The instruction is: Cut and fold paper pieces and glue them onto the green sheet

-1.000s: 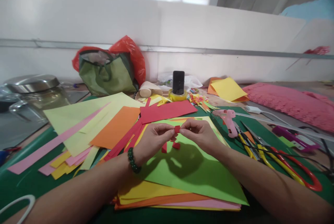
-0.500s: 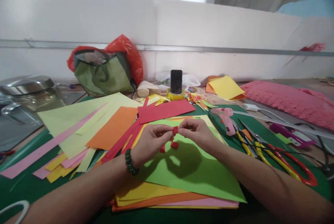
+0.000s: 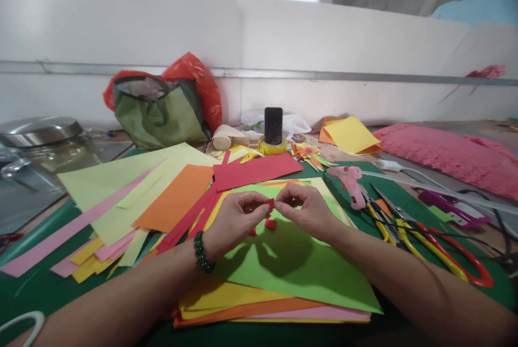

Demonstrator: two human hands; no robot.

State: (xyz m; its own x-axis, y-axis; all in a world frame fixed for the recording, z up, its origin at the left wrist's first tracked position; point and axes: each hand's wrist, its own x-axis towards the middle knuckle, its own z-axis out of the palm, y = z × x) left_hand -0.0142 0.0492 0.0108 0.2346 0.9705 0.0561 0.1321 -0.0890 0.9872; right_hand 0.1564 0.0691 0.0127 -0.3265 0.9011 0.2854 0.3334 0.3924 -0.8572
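Note:
Between my fingertips, above a green sheet of paper [image 3: 324,277], is a small red piece of paper [image 3: 271,203]. My left hand [image 3: 238,217] pinches it from the left, thumb against forefinger. From the right, my right hand [image 3: 307,209] has its thumb and forefinger closed at the piece's other edge. Another small red paper square [image 3: 270,224] lies on the green sheet just below. One more red bit [image 3: 253,232] shows partly behind my left thumb. The green sheet tops a stack of yellow, orange and pink paper [image 3: 234,297].
Orange paper [image 3: 174,198], red paper [image 3: 259,170] and pink strips lie left and behind. At right are a pink glue gun [image 3: 351,185], scissors [image 3: 429,244] and a purple tool [image 3: 453,209] with cords. A phone [image 3: 273,126] stands at the back; a glass jar [image 3: 48,147] is far left.
The red piece has turned between my fingertips and shows less of its face. My hands have shifted only slightly; the papers and tools lie as before.

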